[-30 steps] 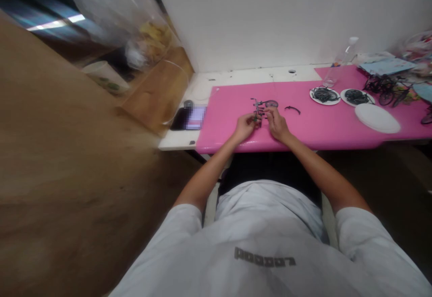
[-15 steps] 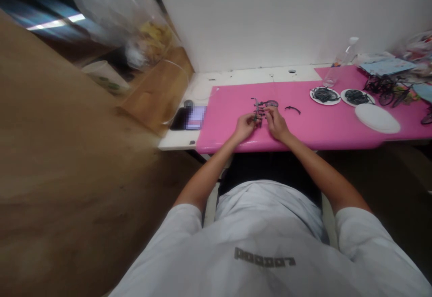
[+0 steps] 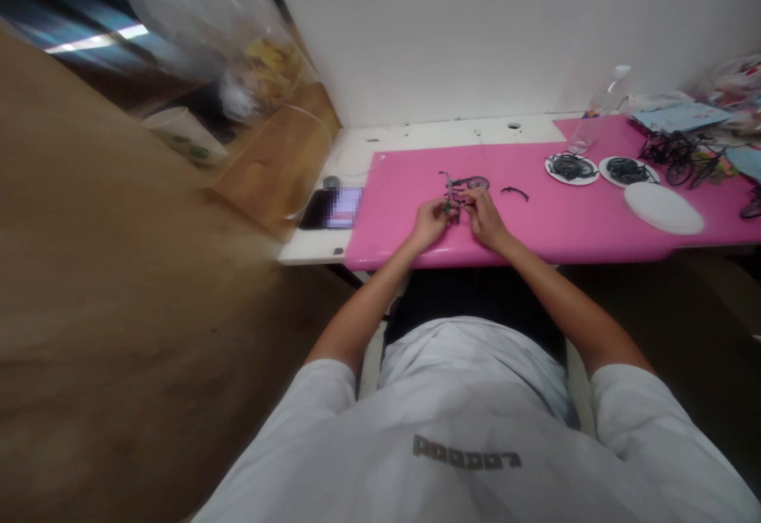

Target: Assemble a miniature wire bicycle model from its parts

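Between my hands is a small dark model bicycle (image 3: 450,184), partly covered by fingers, above a pink mat (image 3: 404,182). My left hand (image 3: 433,223) pinches its near-left part. The fingers of my right hand (image 3: 486,220) are closed at its right side, on a part too small to make out. A dark wheel (image 3: 477,182) shows just beyond my right fingers. To the right of that hand, a curved black piece (image 3: 514,192) lies by itself on the mat.
Two white plates of black parts (image 3: 571,168) (image 3: 629,172) and a blank white plate (image 3: 664,208) lie right. Behind stand a clear bottle (image 3: 586,123) and dark model bicycles (image 3: 681,160). A phone (image 3: 343,208) lies left, beside a wooden board (image 3: 277,162).
The bicycle has shifted slightly to the left between my hands. My right fingertips have moved a little left and down at its side.
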Tool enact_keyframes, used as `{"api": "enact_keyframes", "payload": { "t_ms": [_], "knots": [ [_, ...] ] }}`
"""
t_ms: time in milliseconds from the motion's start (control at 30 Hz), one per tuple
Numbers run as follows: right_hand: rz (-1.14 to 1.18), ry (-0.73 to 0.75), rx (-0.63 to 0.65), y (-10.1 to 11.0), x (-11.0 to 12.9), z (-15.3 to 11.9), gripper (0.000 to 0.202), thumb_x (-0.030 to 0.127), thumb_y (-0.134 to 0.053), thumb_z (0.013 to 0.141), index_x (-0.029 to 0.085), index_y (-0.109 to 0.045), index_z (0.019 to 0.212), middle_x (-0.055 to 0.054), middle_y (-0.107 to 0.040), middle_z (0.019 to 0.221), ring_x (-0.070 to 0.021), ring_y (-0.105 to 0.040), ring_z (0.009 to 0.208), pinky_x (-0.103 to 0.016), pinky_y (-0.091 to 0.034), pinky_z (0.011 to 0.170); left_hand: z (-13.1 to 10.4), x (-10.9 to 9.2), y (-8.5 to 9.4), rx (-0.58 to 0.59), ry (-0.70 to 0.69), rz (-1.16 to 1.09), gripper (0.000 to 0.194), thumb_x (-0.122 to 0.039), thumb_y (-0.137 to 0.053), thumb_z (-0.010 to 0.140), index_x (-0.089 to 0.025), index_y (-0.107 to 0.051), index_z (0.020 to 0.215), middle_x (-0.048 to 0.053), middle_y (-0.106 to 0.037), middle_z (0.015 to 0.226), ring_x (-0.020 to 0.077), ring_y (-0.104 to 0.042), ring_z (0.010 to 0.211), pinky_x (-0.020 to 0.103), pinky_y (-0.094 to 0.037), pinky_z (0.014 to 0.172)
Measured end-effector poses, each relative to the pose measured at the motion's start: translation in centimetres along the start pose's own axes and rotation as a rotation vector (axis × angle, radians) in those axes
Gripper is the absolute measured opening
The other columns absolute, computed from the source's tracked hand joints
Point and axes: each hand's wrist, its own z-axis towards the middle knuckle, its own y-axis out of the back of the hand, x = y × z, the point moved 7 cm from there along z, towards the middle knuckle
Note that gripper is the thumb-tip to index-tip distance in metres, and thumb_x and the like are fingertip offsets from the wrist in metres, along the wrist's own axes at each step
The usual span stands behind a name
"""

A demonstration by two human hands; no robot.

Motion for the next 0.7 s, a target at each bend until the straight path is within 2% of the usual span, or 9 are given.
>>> {"api": "enact_keyframes", "payload": {
  "t_ms": [133, 267, 400, 467, 600, 700],
  "knots": [
    [0.037, -0.012, -0.054, 0.4, -0.2, 0.1, 0.048, 0.061, -0.041, 0.115, 0.028, -0.066, 0.140, -0.015, -0.067, 0.120, -0.0358, -0.065, 0.115, -0.059, -0.059, 0.108, 0.0, 0.1, 0.0, 0.000, 0.016, -0.027, 0.010, -0.019, -0.082, 0.094, -0.013, -0.080, 0.101, 0.005, -0.077, 0.077, 0.0108, -0.063, 0.060, 0.025, -0.051, 0.061],
    [0.049, -0.082, -0.143, 2.4, -0.8, 0.7, 0.042, 0.059, -0.052, 0.113, 0.026, -0.068, 0.134, -0.014, -0.070, 0.119, -0.0330, -0.066, 0.108, -0.054, -0.061, 0.100, 0.2, 0.6, 0.4, -0.060, 0.020, -0.078, 0.027, -0.034, -0.090, 0.094, -0.013, -0.079, 0.107, 0.006, -0.080, 0.083, 0.0118, -0.068, 0.064, 0.025, -0.056, 0.063],
    [-0.103, -0.110, -0.009, 4.0, -2.2, 1.6, 0.019, 0.044, -0.071, 0.105, 0.026, -0.079, 0.102, -0.012, -0.078, 0.110, -0.0368, -0.066, 0.113, -0.061, -0.054, 0.110, 0.5, 1.0, 0.9, -0.141, 0.014, -0.102, 0.034, -0.039, -0.095, 0.091, -0.014, -0.080, 0.108, 0.008, -0.081, 0.086, 0.0122, -0.070, 0.065, 0.025, -0.058, 0.063],
    [-0.152, -0.152, 0.056, 4.4, -3.8, 1.6, 0.014, 0.039, -0.079, 0.100, 0.027, -0.081, 0.094, -0.011, -0.081, 0.105, -0.0381, -0.067, 0.110, -0.064, -0.053, 0.110, 0.6, 1.1, 1.1, -0.160, 0.023, -0.105, 0.033, -0.037, -0.095, 0.090, -0.013, -0.080, 0.108, 0.009, -0.082, 0.091, 0.0117, -0.070, 0.066, 0.024, -0.058, 0.063],
    [-0.211, -0.220, 0.147, 4.2, -6.6, 1.0, 0.014, 0.038, -0.081, 0.097, 0.026, -0.084, 0.090, -0.012, -0.082, 0.099, -0.0398, -0.068, 0.110, -0.068, -0.052, 0.112, 0.6, 1.1, 1.0, -0.163, 0.037, -0.099, 0.028, -0.031, -0.093, 0.092, -0.013, -0.080, 0.109, 0.010, -0.083, 0.094, 0.0107, -0.069, 0.065, 0.024, -0.057, 0.063],
    [-0.262, -0.212, 0.162, 3.9, -7.2, 0.7, 0.026, 0.045, -0.074, 0.100, 0.023, -0.086, 0.102, -0.018, -0.080, 0.109, -0.0439, -0.066, 0.121, -0.073, -0.048, 0.117, 0.5, 1.1, 0.9, -0.163, 0.047, -0.094, 0.023, -0.026, -0.090, 0.093, -0.013, -0.080, 0.110, 0.009, -0.082, 0.090, 0.0111, -0.068, 0.063, 0.025, -0.057, 0.063]
  ]
}}
